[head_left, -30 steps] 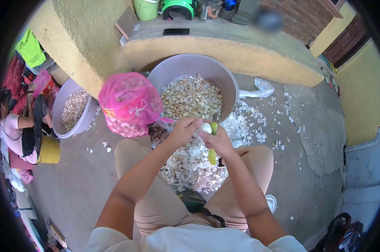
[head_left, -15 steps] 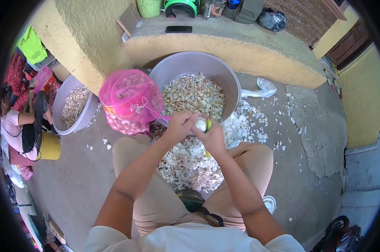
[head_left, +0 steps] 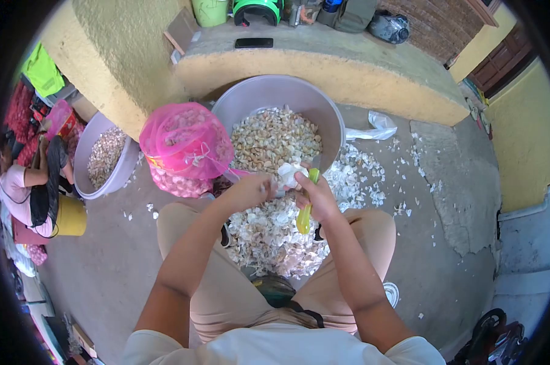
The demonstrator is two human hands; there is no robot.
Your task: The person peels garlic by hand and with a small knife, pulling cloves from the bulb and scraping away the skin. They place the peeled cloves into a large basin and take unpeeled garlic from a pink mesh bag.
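Note:
In my right hand (head_left: 316, 196) is a knife with a yellow-green handle (head_left: 304, 218), its blade pointing up and away from me. The same hand also grips a white garlic bulb (head_left: 292, 174) between thumb and fingers. My left hand (head_left: 250, 191) is just left of the bulb, apart from it, with its fingers curled closed. Its fingertips are blurred, so anything between them is hidden. Below both hands a heap of papery garlic skins (head_left: 275, 243) lies on the floor between my legs. Beyond them a large grey tub (head_left: 336, 121) contains many loose garlic cloves (head_left: 275, 137).
A pink mesh sack of garlic (head_left: 187, 149) stands left of the tub. Farther left are a second tub (head_left: 129, 161) of cloves and a seated person (head_left: 28, 182). A low ledge (head_left: 317, 67) runs behind, bearing a phone (head_left: 254, 42) and a green helmet (head_left: 257, 9). Skins litter the floor at right.
My left hand has pulled away from the bulb, leftward and down. My right hand has turned, showing more of the bulb and knife handle. The view has shifted slightly.

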